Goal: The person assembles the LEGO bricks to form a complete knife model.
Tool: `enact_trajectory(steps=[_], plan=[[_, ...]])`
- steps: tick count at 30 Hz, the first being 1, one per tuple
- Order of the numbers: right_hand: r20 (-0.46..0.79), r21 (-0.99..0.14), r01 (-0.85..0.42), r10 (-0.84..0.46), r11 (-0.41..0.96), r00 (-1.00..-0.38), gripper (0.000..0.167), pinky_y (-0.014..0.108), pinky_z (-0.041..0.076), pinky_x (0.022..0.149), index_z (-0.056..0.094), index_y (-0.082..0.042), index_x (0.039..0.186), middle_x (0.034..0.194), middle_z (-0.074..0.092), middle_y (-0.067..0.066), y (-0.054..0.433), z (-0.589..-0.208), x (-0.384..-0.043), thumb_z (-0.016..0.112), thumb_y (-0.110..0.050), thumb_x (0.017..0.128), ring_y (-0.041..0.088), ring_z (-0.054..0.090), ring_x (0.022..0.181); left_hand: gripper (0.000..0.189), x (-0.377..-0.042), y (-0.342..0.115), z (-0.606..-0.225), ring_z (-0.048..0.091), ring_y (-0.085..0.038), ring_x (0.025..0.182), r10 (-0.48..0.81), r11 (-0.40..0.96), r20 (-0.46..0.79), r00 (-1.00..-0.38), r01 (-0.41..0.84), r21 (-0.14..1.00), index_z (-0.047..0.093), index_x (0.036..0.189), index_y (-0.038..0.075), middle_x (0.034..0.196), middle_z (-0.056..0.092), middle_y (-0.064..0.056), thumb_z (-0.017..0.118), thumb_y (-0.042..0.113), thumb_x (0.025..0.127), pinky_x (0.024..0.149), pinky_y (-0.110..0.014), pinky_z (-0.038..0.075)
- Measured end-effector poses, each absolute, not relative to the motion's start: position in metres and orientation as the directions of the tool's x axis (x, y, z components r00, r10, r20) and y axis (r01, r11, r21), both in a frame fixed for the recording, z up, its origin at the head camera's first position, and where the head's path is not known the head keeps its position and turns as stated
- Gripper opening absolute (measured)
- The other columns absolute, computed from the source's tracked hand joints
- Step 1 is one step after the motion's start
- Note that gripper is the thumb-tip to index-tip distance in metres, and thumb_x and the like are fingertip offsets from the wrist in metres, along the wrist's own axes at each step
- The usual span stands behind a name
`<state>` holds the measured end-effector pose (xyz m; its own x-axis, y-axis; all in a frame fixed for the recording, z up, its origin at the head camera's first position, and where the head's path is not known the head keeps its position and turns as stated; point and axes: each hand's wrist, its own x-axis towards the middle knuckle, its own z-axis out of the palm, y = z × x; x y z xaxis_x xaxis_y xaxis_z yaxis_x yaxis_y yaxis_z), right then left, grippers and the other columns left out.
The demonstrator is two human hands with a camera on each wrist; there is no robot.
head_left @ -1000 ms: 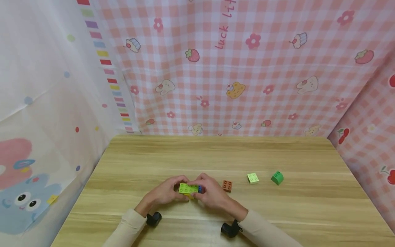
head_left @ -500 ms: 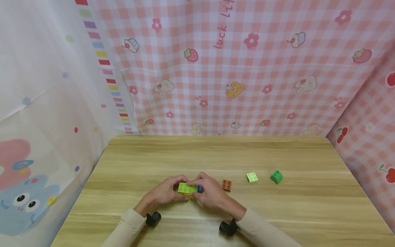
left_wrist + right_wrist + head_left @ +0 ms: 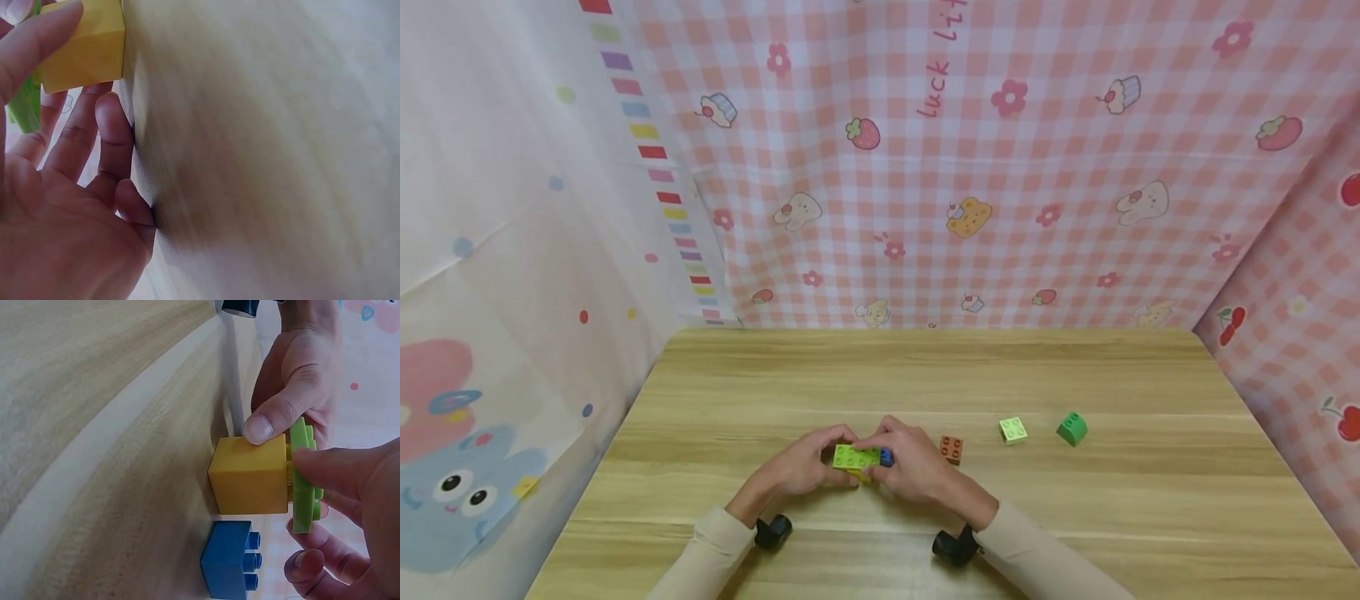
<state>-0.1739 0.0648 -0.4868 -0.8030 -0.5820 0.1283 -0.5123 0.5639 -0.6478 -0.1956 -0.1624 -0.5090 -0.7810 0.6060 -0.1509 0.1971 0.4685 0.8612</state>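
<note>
A yellow toy brick (image 3: pixel 250 475) stands on the wooden table. Over its studs sits a thin lime-green plate (image 3: pixel 846 457), and a narrow gap with the studs showing separates the two in the right wrist view. My left hand (image 3: pixel 805 460) grips the yellow brick from the left, thumb on its near side. From the right, my right hand (image 3: pixel 913 467) pinches the lime-green plate (image 3: pixel 303 487) by its edges. Beside the yellow brick is a blue brick (image 3: pixel 226 559), studs up, partly covered by my right hand in the head view.
To the right of my hands lie a brown brick (image 3: pixel 951 450), a pale-green brick (image 3: pixel 1012 431) and a green curved-top brick (image 3: pixel 1072 429). Black wrist cameras (image 3: pixel 772 532) sit on both wrists. A checked pink curtain (image 3: pixel 970 167) hangs behind the table (image 3: pixel 850 367).
</note>
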Motion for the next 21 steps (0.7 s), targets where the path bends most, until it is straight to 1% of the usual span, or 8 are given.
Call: enact_trajectory(steps=[6,11,17,21], plan=[[0.139,-0.626,-0.523,-0.577,0.578,-0.805,0.037,0.019,0.037,0.062,0.071,-0.016,0.122,0.094,0.055,-0.003,0.0652,-0.4864,-0.1724,0.078,-0.020,0.086,0.006,0.042,0.070,0.033,-0.1955,-0.1616,-0.5083,0.053,-0.017,0.098,0.598,0.469,-0.163,-0.785,0.178,0.865,0.062,0.106,0.025,0.107,0.062,0.006,0.082,0.016,0.081,0.086,-0.035,0.043],[0.153,-0.606,-0.540,-0.580,0.584,-0.800,0.037,0.019,0.035,0.063,0.071,-0.016,0.122,0.094,0.054,-0.003,0.0672,-0.4875,-0.1718,0.079,-0.021,0.086,0.006,0.040,0.069,0.033,-0.1955,-0.1608,-0.5076,0.051,-0.018,0.096,0.593,0.475,-0.159,-0.789,0.184,0.861,0.062,0.105,0.026,0.105,0.061,0.006,0.082,0.016,0.081,0.084,-0.036,0.041],[0.173,-0.543,-0.576,-0.590,0.611,-0.789,0.038,0.023,0.034,0.067,0.072,-0.016,0.122,0.095,0.055,-0.003,0.0656,-0.4880,-0.1718,0.079,-0.023,0.085,0.004,0.041,0.066,0.033,-0.1951,-0.1605,-0.5086,0.052,-0.018,0.101,0.599,0.467,-0.146,-0.787,0.195,0.863,0.061,0.105,0.026,0.108,0.062,0.007,0.082,0.015,0.081,0.089,-0.040,0.040],[0.165,-0.552,-0.565,-0.583,0.614,-0.795,0.038,0.022,0.034,0.064,0.071,-0.016,0.122,0.094,0.054,-0.002,0.0641,-0.4877,-0.1716,0.080,-0.021,0.085,0.004,0.040,0.065,0.033,-0.1948,-0.1606,-0.5095,0.053,-0.019,0.102,0.599,0.465,-0.145,-0.787,0.195,0.863,0.061,0.104,0.026,0.108,0.062,0.007,0.082,0.014,0.082,0.090,-0.040,0.040]])
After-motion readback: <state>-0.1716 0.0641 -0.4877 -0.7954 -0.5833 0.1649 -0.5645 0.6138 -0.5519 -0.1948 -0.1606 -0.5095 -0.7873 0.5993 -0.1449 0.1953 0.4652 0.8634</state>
